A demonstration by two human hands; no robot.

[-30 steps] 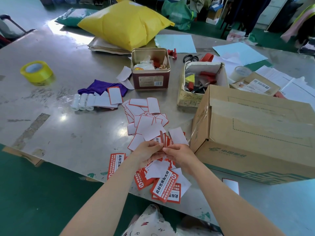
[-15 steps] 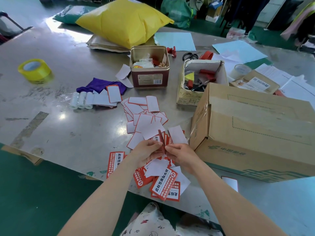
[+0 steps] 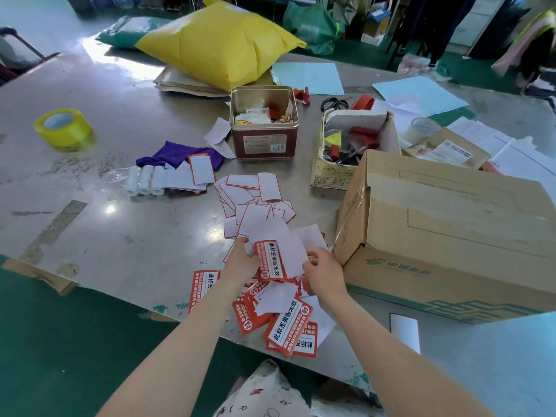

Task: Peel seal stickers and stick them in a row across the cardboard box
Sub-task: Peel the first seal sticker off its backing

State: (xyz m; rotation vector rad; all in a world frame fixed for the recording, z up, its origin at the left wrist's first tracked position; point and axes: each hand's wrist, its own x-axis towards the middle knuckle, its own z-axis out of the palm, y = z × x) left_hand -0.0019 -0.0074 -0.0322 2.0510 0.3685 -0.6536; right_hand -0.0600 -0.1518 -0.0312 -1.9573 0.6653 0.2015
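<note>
Peeling: your left hand (image 3: 240, 261) pinches the sticker (image 3: 269, 260), right hand (image 3: 323, 270) pinches its backing (image 3: 293, 255), near the table's (image 3: 120, 236) front edge beside the box (image 3: 451, 236).

A parcel-packing workroom: tape roll (image 3: 62, 128), postal carton (image 3: 445, 236) (mailers (image 3: 219, 40) piled behind).

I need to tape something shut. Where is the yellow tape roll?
In the head view the yellow tape roll lies far left on the metal table, by itself, left of the purple cloth.
</note>
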